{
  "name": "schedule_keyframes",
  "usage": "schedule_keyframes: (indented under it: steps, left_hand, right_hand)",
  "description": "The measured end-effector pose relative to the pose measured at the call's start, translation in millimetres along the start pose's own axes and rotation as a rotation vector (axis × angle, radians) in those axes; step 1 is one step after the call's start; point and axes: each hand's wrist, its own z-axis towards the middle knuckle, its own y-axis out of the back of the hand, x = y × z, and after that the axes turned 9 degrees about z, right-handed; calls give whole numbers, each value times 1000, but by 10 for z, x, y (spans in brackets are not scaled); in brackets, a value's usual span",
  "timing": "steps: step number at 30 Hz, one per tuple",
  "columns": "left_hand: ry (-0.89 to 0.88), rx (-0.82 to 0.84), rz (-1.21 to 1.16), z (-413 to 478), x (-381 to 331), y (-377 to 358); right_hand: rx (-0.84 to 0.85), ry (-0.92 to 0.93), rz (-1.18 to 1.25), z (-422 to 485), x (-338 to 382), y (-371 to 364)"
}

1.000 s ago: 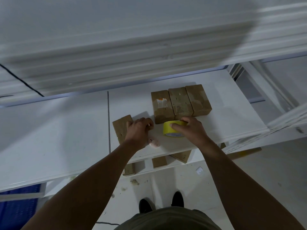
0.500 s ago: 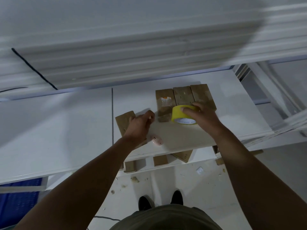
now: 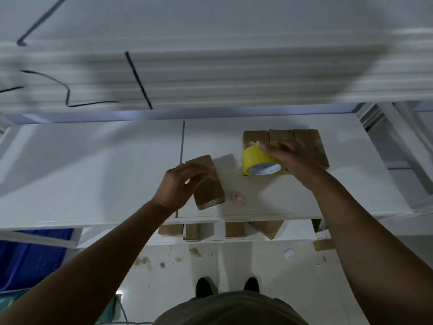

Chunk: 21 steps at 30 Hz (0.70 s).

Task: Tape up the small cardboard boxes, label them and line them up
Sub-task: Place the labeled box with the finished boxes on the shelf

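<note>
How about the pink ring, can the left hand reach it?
Probably yes. The ring lies bare on the shelf, just right of the box at the left hand, with nothing between. The right hand is farther back, holding the tape.

The right hand (image 3: 293, 158) and tape roll (image 3: 257, 160) hide the near ends of the three-box row (image 3: 281, 136). Blur smears the left hand (image 3: 178, 186) at the single box (image 3: 209, 192); its grip is unclear.
</note>
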Motion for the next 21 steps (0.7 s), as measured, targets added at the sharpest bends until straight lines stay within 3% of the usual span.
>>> schedule_keyframes:
  steps: [5,9,11,14,17,21]
  left_hand:
    - [148,-12,-32,-240,75,182]
    - [354,52,-104,-407,214,319]
    - [467,69,-252,-462,230,360]
    - [795,-58,-554,-427,125,346]
    - [1013,-165,-721,-354,65,267]
    - [1219,-171,-871,-276,47,167]
  right_hand:
    - [26,46,-94,151,28,-357]
    - [159,83,-202,220,145,-619]
    - [192,103,-227,278,158,-701]
    - [205,114,-248,330,113,-759]
    - [200,131,-266,374,58,-798]
    - [153,141,-357,426,24,-769]
